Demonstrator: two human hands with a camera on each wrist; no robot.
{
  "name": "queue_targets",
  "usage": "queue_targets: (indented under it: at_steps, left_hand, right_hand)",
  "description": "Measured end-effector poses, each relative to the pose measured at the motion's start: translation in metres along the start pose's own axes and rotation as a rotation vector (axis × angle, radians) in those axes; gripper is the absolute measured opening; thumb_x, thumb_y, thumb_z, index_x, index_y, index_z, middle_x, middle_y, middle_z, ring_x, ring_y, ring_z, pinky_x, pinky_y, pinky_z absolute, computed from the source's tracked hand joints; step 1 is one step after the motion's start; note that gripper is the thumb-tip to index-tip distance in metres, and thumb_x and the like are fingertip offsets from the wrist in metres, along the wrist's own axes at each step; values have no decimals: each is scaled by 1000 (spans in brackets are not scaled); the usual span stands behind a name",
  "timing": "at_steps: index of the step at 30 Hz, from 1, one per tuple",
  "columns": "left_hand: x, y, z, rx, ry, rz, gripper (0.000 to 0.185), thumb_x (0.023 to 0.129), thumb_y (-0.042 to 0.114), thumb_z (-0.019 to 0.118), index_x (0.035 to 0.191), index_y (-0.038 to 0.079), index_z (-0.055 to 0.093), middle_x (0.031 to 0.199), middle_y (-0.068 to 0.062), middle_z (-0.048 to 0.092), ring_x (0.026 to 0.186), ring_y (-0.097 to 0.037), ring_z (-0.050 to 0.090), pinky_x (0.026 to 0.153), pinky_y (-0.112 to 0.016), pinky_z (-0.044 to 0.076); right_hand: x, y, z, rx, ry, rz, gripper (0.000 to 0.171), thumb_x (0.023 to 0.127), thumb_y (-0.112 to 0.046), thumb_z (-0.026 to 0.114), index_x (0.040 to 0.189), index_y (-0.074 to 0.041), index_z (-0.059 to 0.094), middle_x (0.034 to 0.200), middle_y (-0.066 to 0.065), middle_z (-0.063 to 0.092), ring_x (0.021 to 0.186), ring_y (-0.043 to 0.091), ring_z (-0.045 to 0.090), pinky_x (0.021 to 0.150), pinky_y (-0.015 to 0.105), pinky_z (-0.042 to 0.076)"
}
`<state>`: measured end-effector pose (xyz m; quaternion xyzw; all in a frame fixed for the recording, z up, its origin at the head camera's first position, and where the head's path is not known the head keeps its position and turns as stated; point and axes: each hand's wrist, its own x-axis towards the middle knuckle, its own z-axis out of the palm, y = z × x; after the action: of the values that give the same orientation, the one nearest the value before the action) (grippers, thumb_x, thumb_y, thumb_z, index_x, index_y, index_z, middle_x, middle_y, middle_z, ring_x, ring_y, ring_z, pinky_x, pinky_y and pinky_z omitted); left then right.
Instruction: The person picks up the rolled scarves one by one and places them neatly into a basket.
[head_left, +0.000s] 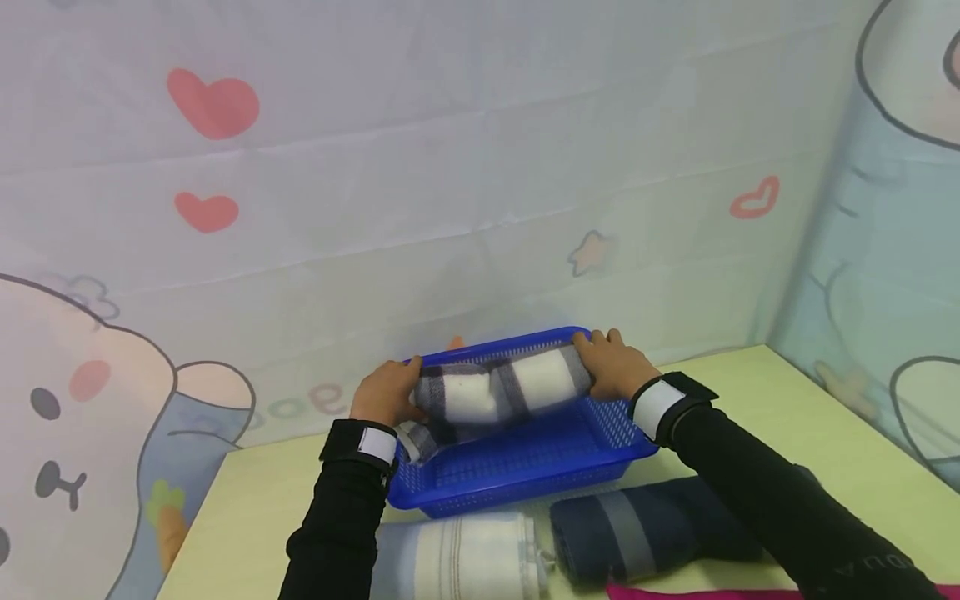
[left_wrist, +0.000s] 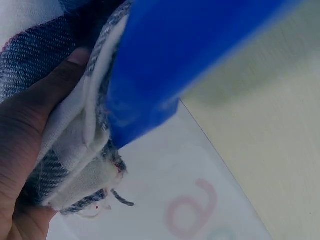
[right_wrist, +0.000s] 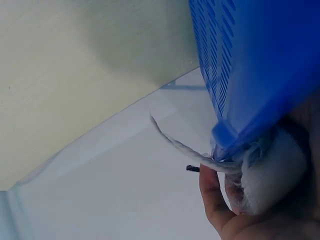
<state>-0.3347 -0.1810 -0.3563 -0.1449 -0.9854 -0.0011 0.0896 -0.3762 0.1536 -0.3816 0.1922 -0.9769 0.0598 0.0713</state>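
A rolled plaid scarf (head_left: 480,396) in white, grey and dark blue lies along the far side inside a blue plastic basket (head_left: 525,481). My left hand (head_left: 386,393) grips its left end, the thumb on the near face, as the left wrist view shows with the frayed scarf edge (left_wrist: 95,185). At the other end, my right hand (head_left: 615,364) holds the roll near the basket's back right corner. In the right wrist view, fringe threads (right_wrist: 187,147) hang out past the fingers (right_wrist: 212,195). The scarf's underside is hidden.
In front of the basket lie a rolled white and light blue striped scarf (head_left: 457,557) and a rolled navy one with a grey band (head_left: 652,529). A magenta cloth edge (head_left: 697,594) shows at the bottom. Behind the pale yellow table (head_left: 277,500) hangs a printed curtain (head_left: 450,167).
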Motion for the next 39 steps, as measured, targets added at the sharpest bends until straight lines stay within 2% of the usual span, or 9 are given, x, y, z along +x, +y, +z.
queue_targets:
  at_steps: [12,16,20,22,24,27,31,35,39]
  left_hand:
    - [7,8,5,44,14,-26,78,65,25,94,130,3,57,115,-20,71,108,-36,66,90,-49,55]
    - [15,6,16,66,41,-17,77,64,25,94,129,3,57,116,-19,71,108,-37,65,89,-50,56]
    - [16,9,18,83,-7,-52,75,68,26,91,130,5,54,122,-21,66,113,-39,59,90,-52,54]
    - [12,14,14,81,-47,-84,72,73,28,87,132,5,53,127,-23,62,117,-42,56,91,-54,54]
    - [12,14,15,81,-55,-96,69,74,29,83,131,4,53,128,-24,58,117,-44,55,90,-55,54]
    - [11,15,15,75,-60,-105,69,77,34,77,133,3,52,134,-25,51,117,-46,54,88,-55,54]
    - [13,16,14,57,-72,-109,75,80,32,74,143,5,44,143,-25,41,119,-47,52,86,-55,54]
    - [19,18,14,48,-71,-104,84,78,20,76,150,9,33,141,-23,45,119,-46,53,82,-54,55]
    - [24,22,16,64,-32,-80,84,73,16,79,145,7,37,132,-21,55,115,-44,58,82,-54,55]
  right_hand:
    - [1,3,4,-104,24,-37,74,72,-14,83,135,-2,47,128,24,55,118,45,49,90,59,49]
    - [1,5,4,-153,49,-42,76,70,-19,86,134,-3,49,128,23,56,119,45,50,95,59,47]
    - [2,6,8,-195,73,-76,78,68,-20,88,134,-2,51,129,22,54,123,45,47,102,59,42]
    - [2,6,10,-226,97,-115,80,65,-21,89,133,-3,51,129,22,53,124,45,45,104,59,40]
    - [3,5,11,-251,128,-163,84,63,-24,91,134,-5,50,130,20,53,125,44,45,105,59,40]
    - [4,4,10,-269,186,-246,91,58,-31,95,134,-9,50,127,17,55,121,41,49,101,57,43]
    - [4,3,6,-269,196,-307,85,59,-32,95,129,-14,51,120,13,58,111,36,54,92,52,49]
    - [5,3,3,-243,159,-305,77,63,-28,94,125,-15,51,117,12,60,107,34,57,84,50,52]
    - [5,3,3,-195,121,-282,72,64,-19,92,121,-11,50,114,13,63,105,34,60,83,49,54]
